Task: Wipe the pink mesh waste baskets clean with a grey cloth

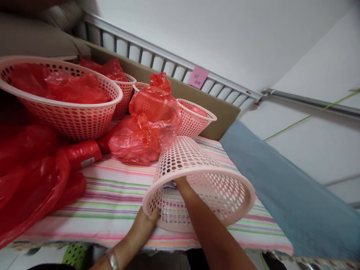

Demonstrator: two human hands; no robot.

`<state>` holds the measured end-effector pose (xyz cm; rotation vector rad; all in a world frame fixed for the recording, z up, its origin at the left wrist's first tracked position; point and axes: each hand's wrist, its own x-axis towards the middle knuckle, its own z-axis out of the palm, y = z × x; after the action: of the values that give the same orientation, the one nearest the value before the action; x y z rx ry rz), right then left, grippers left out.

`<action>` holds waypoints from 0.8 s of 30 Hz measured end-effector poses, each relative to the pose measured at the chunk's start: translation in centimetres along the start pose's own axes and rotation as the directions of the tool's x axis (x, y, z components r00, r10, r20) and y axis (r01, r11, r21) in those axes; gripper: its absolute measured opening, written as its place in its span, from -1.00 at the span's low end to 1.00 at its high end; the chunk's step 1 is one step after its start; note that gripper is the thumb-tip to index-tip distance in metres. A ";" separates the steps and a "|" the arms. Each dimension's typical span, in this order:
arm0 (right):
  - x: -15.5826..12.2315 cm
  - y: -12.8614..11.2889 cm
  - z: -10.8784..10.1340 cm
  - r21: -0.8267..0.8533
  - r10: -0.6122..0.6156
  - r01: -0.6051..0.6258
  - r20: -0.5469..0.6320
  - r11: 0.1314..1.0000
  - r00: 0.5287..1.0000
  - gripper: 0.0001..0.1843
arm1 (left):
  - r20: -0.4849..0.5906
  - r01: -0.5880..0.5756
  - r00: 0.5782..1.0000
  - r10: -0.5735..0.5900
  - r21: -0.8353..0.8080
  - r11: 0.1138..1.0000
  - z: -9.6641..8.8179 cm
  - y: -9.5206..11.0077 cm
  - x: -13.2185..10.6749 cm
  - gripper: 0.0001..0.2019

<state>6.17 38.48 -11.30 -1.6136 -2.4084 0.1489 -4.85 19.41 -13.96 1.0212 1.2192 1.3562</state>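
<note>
Pink tipped basket [182,157]: it lay on its side on the striped cloth [118,187] near the front edge of the tabletop, with its mouth turned towards me and its base pointing back at the red bundles.
Its look: pale pink plastic, round and tapering to a narrower base, the walls pierced all over with rows of small holes, the rim smooth and rolled; I saw nothing in it but an arm.
Left hand [147,221]: it was closed on the lower left of the rim, fingers curled under, with a metal bangle [112,258] on the wrist.
Right hand [180,183]: it was reached in through the mouth, up against the inner wall near the base; I could not tell how far its fingers were open or whether they held anything.
Large basket [70,120]: at the left, of the same pierced pink plastic, filled with crumpled red bags [56,84].
Second basket [125,99]: behind the large one, with another red bag [111,69] heaped above its rim.
Small basket [194,120]: just behind the tipped one, with something red low inside.
Wrapped basket [157,101]: between those two, knotted up in a clear red bag and resting on a fuller red bundle [132,140].
Red roll [83,152]: it lay beside that bundle and had a white label on it.
Backing: a cardboard sheet [219,112] stood behind the baskets, and a blue cloth [275,187] covered the right side.
</note>
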 end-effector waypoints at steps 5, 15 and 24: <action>-3.5 -1.1 -0.5 -0.028 0.030 -0.030 0.024 0.999 0.999 -0.61 | -0.041 -0.023 0.999 0.023 0.010 1.000 0.1 -0.2 0.1 -0.46; -17.7 -3.0 -2.5 -0.010 -0.085 0.089 0.176 0.996 0.981 -0.47 | -0.016 -0.031 0.999 0.030 -0.035 0.999 -0.3 1.0 -0.2 -0.58; -13.7 -3.2 -2.8 -0.090 -0.088 0.110 0.220 0.990 0.972 -0.55 | -0.065 -0.064 0.995 0.078 0.199 0.978 -4.4 4.8 1.5 -0.64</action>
<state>8.99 24.46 -9.81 -1.5886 -2.6957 0.1961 -10.01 20.29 -9.88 1.1725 1.4045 1.3566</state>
